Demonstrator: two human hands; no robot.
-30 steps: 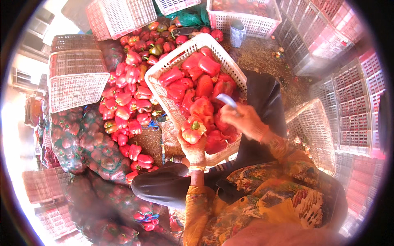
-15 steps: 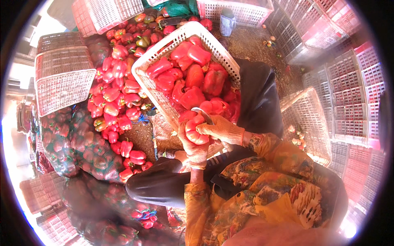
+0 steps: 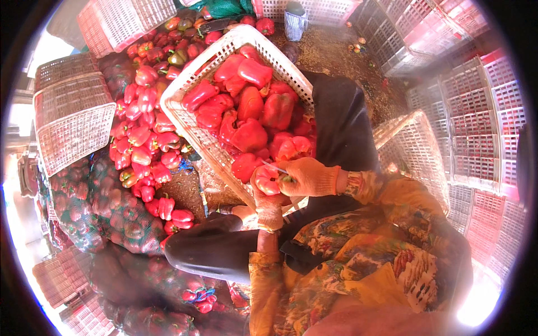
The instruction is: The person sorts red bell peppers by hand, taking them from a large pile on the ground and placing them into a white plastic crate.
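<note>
In my gloved left hand (image 3: 269, 206), closed fingers hold a red bell pepper (image 3: 266, 181) in front of me. My gloved right hand (image 3: 314, 178) is closed round a knife, its handle hidden by the fingers. The narrow knife blade (image 3: 273, 166) lies across the upper side of the pepper, near a bit of green; whether it has cut in I cannot tell. Just beyond both hands, a white plastic crate (image 3: 284, 66) tilts toward me, filled with red bell peppers (image 3: 249, 134).
Loose peppers (image 3: 140, 136), mostly red, are heaped left of the crate. Green mesh sacks of peppers (image 3: 120, 215) lie nearer on that side. Stacked crates (image 3: 471, 131) stand along the right, and others (image 3: 73, 120) at the left. A striped container (image 3: 295, 25) stands on the floor beyond.
The view has shifted, so the crate and heap appear farther left. The right hand has turned over the pepper, bringing the blade lower and closer against it. The left hand still holds the pepper.
</note>
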